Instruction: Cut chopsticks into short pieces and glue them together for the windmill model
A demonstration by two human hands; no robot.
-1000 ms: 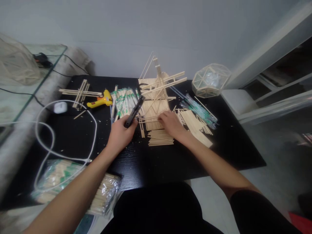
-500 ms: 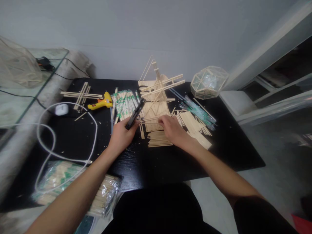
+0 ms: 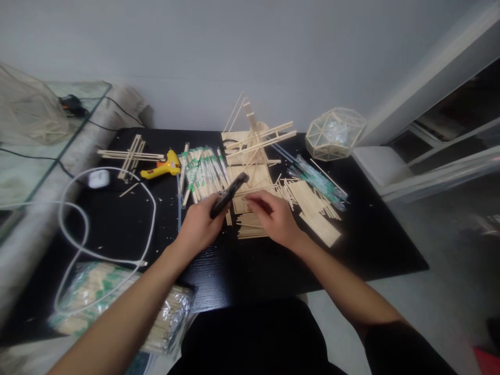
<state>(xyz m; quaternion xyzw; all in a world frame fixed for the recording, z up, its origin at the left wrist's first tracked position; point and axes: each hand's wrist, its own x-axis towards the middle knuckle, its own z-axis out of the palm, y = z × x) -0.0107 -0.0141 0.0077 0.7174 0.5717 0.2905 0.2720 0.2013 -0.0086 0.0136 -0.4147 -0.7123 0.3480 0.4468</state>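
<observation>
My left hand (image 3: pixel 199 226) is closed round a pair of black pliers (image 3: pixel 228 194), whose jaws point up and to the right over the sticks. My right hand (image 3: pixel 273 216) rests with its fingers curled on a flat stack of short wooden sticks (image 3: pixel 250 224) and pinches a thin stick near the plier jaws. Just behind both hands stands a model built of wooden sticks (image 3: pixel 252 148). More cut sticks (image 3: pixel 312 200) lie fanned out to the right of my right hand.
On the black table (image 3: pixel 242 265) lie wrapped chopsticks (image 3: pixel 201 172), a yellow glue gun (image 3: pixel 162 165), a stick cross (image 3: pixel 130 152), a white cable (image 3: pixel 97 239), clear tubes (image 3: pixel 316 174), a stick-framed polyhedron (image 3: pixel 334 133) and bagged sticks (image 3: pixel 117 297). A glass surface (image 3: pixel 31 140) stands at the left.
My left hand has swung the pliers to the right, so that the jaws now lie over the sticks. My right hand has drawn back a little towards me and to the left.
</observation>
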